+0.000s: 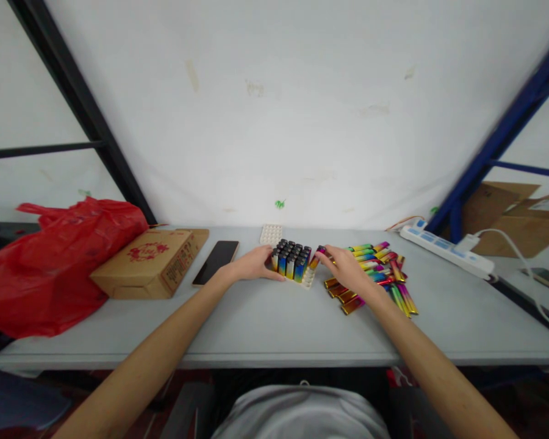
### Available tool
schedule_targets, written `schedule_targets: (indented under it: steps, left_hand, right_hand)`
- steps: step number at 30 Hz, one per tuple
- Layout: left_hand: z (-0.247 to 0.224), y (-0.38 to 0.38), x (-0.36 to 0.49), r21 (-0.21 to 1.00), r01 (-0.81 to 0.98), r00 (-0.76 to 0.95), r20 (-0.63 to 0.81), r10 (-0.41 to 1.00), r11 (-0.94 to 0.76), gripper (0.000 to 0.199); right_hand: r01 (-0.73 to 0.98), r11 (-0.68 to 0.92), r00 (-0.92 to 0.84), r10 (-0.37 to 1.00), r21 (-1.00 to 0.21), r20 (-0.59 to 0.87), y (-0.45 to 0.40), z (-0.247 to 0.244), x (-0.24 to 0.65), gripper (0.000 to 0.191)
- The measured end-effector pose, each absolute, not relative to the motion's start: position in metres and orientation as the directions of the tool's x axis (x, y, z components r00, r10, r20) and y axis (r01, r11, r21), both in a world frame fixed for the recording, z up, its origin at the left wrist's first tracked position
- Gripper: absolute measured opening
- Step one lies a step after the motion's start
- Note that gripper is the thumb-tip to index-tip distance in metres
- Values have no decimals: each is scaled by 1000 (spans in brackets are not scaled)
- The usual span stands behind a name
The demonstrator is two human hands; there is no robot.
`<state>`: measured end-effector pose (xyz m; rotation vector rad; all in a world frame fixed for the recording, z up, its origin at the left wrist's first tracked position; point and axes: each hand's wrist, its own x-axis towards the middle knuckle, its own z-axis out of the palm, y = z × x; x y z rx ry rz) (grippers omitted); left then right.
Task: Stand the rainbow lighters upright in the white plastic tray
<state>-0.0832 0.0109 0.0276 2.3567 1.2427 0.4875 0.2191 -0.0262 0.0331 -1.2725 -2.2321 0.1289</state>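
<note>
Rows of shiny multicoloured lighters stand upright, dark tops up, in a pale tray. Empty sockets show along the tray's right edge. My left hand grips the tray's left side, its thumb along the front and its fingers behind. Between the thumb and fingers of my right hand is a single purple-and-gold lighter, tilted a little over the tray's right edge. Beside and partly under my right forearm lies a loose pile of lighters, some hidden by the arm.
A second pale tray lies by the wall. On the left are a black phone, a cardboard box and a red plastic bag. A white power strip with a plugged-in cable runs along the right.
</note>
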Motion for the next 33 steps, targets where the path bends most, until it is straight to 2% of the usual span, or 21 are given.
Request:
schedule_targets:
  steps: [3, 6, 9, 12, 15, 20, 24, 26, 33]
  left_hand:
    - [30, 9, -82, 522, 680, 544, 112, 832, -515, 72]
    - [31, 8, -81, 520, 682, 538, 120, 835, -514, 71]
    - [31, 8, -81, 513, 685, 541, 119, 833, -518, 70]
    - [31, 9, -81, 515, 677, 552, 117, 826, -525, 68]
    - [29, 10, -82, 541, 658, 551, 129, 824, -524, 72]
    - [28, 11, -83, 570, 642, 548, 126, 827, -513, 75]
    - [29, 10, -83, 571, 637, 553, 130, 823, -518, 74]
    - [29, 10, -82, 571, 635, 553, 136, 822, -521, 74]
    - [31, 8, -81, 517, 690, 528, 120, 840, -507, 71]
  right_hand:
    - [775, 571, -464, 805, -269, 371, -26, 31, 218, 30]
    - [778, 574, -494, 810, -254, 316, -27, 29, 216, 25]
    - [762, 586, -512, 805, -276, 299, -29, 30, 216, 25]
    - [713, 615, -531, 787, -336, 313, -29, 35, 221, 34]
    - [706, 593, -473, 802, -387, 365, -21, 38, 238, 40]
    - [887, 404, -286, 861, -224, 420, 21, 26, 299, 37]
    - [969, 214, -179, 951, -121, 252, 46, 12, 339, 52]
    - [972, 206, -181, 963, -110, 202, 50, 8, 346, 50]
    - [970, 234, -220, 960, -61, 174, 51, 11, 347, 47]
